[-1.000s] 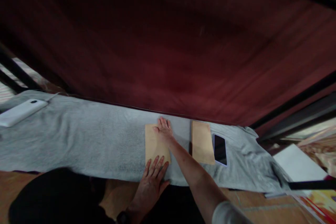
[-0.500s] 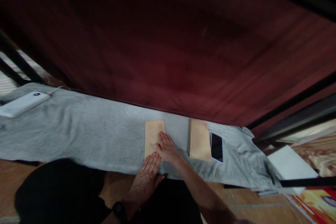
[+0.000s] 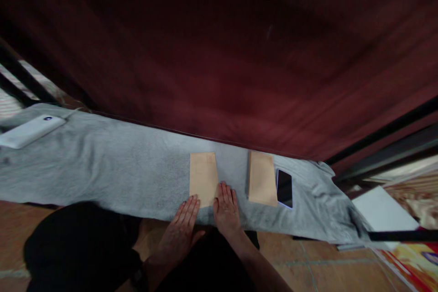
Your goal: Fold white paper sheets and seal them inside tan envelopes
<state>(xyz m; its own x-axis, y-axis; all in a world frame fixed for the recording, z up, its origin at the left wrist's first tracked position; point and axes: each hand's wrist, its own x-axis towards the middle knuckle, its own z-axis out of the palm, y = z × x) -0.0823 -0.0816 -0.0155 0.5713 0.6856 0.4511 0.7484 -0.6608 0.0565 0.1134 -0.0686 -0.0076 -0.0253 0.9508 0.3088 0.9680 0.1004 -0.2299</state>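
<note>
A tan paper envelope [image 3: 203, 173] lies flat on the grey cloth [image 3: 130, 169], with a faint mark near its upper right corner. My left hand [image 3: 181, 223] rests with fingers stretched out, their tips at the envelope's lower left corner. Along the lower right edge lies my right hand [image 3: 226, 207], flat and open, its thumb beside the envelope's border. To the right sits a stack of similar tan envelopes [image 3: 263, 178]. Neither hand grips anything.
A phone [image 3: 284, 189] with a dark screen lies right of the stack. On the far left is a long white device [image 3: 32, 131] with a cable. A dark red panel [image 3: 219, 77] rises behind the cloth. A white flat sheet [image 3: 385, 210] is at the right.
My right hand has slid off the envelope's middle to its lower right edge. My left hand has moved left and the hands have parted, uncovering more of the envelope.
</note>
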